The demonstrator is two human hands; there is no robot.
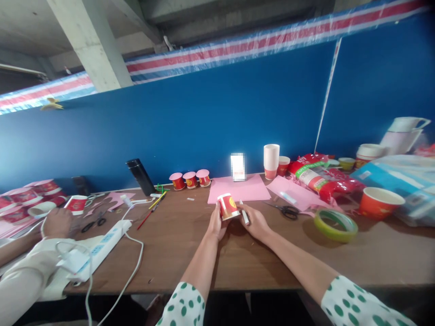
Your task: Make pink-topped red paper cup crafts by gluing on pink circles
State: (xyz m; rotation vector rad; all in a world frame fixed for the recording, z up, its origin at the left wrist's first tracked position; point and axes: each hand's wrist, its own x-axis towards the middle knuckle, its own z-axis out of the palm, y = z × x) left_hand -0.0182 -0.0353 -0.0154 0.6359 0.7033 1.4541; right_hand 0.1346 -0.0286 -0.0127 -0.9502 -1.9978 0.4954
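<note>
My left hand (215, 222) is wrapped round a red and white paper cup (228, 207) with a yellow emblem, tilted above the table. Close by its right side, my right hand (255, 222) grips a slim white pen-like tube (244, 216), its narrow tip pointing up and away from me. I cannot tell whether the tip touches the cup. Behind both hands lie sheets of pink paper (219, 190). Black-handled scissors (288, 211) rest right of my right hand, beside a roll of yellow-green tape (335, 226).
Several small red cups with pink tops, one being a small cup (190, 180), line the blue partition (217, 113). A co-worker's hand (58, 222) holds a cup (76, 204) at left, near a power strip (102, 251). Stacked cups (271, 160) and a red packet (316, 174) stand right.
</note>
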